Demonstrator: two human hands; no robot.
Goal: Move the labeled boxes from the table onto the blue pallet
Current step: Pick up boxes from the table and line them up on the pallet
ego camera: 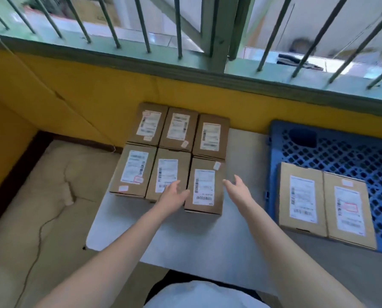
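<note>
The near right box [204, 187] sits between the left hand [173, 196] and right hand [239, 190], fingers spread, holding nothing.

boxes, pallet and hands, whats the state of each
table boxes: six, flat, labels up, two rows touching
pallet boxes: two, flat, side by side
pallet: mostly bare
left hand: open, on a front box
right hand: open, beside the front right box

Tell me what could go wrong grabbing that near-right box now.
The near-right labelled cardboard box sits tight against its neighbours, so the open left hand may drag one along. Two brown boxes already fill the near corner of the blue lattice pallet; a careless drop could knock them.
</note>
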